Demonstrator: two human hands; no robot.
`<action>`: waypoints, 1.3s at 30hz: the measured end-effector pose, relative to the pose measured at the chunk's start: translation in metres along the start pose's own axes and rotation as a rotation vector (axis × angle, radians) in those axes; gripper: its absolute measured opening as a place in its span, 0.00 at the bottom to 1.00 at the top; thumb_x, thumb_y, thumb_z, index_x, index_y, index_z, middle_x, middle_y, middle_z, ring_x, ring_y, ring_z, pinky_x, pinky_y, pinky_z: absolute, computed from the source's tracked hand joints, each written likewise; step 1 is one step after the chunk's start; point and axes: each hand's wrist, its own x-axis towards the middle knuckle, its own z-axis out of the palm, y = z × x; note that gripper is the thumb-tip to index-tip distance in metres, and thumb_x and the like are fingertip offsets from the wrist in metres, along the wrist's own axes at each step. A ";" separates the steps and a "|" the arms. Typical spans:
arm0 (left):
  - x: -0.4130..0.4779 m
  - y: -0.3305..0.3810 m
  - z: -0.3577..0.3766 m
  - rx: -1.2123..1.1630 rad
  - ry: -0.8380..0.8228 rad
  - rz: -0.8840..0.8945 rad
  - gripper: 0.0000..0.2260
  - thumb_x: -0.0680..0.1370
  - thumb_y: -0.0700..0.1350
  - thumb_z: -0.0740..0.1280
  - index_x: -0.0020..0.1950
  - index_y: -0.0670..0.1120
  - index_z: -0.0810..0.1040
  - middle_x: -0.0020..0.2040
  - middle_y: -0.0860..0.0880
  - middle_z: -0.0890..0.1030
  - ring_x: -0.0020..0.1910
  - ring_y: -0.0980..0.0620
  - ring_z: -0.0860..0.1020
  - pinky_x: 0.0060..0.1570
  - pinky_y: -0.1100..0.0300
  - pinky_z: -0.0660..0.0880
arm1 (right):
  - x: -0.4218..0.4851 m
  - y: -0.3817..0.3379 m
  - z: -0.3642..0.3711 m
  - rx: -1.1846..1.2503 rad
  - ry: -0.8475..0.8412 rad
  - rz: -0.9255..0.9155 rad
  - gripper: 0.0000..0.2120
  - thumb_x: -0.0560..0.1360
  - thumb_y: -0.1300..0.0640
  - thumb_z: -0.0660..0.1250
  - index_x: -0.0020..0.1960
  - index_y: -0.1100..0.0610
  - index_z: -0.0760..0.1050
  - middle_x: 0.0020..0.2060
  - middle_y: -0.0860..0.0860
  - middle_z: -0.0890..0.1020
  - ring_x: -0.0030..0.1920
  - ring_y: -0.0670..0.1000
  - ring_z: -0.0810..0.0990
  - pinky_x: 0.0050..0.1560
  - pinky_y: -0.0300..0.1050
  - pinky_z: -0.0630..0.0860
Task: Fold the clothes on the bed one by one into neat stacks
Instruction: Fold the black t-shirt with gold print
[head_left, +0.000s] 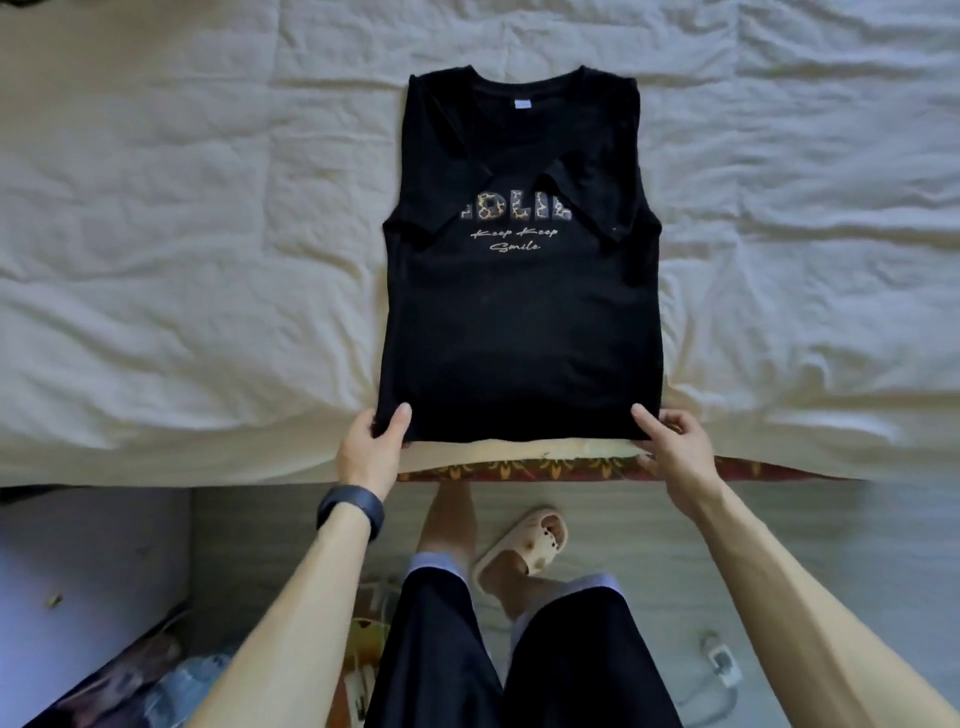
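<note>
Shirt: I see a black T-shirt (519, 322) lying flat on the bed (182, 234), collar at the far end, both sleeves folded inward across the chest and partly covering its leopard-print lettering.
Left hand: my view shows the left hand (371, 447) pinching the hem's near left corner, thumb on top; a dark wristband (353, 506) circles the wrist.
Right hand: the right hand (675, 447) pinches the near right corner, thumb on top.
Bed: rumpled cream sheet.
Floor: black shorts (441, 649) and a cream slipper (524, 545) below.
</note>
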 end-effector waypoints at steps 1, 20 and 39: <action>0.000 0.000 0.000 0.004 0.003 -0.008 0.09 0.81 0.57 0.66 0.44 0.55 0.76 0.44 0.52 0.82 0.46 0.46 0.81 0.49 0.48 0.79 | 0.000 0.001 0.000 0.039 -0.024 0.021 0.13 0.78 0.51 0.73 0.56 0.57 0.74 0.50 0.53 0.82 0.47 0.51 0.82 0.39 0.45 0.73; -0.148 -0.036 -0.039 -0.188 0.053 -0.175 0.07 0.80 0.47 0.68 0.43 0.55 0.82 0.47 0.50 0.85 0.48 0.44 0.83 0.54 0.43 0.79 | -0.130 0.055 -0.076 0.189 0.121 -0.003 0.07 0.81 0.55 0.68 0.49 0.58 0.80 0.44 0.58 0.85 0.43 0.55 0.84 0.44 0.47 0.78; -0.012 0.111 -0.081 -0.071 -0.295 0.109 0.07 0.79 0.42 0.70 0.56 0.50 0.81 0.45 0.57 0.87 0.34 0.61 0.79 0.37 0.65 0.70 | -0.038 -0.115 -0.048 -0.008 -0.132 -0.307 0.04 0.81 0.61 0.67 0.54 0.55 0.80 0.45 0.51 0.87 0.40 0.48 0.86 0.43 0.40 0.80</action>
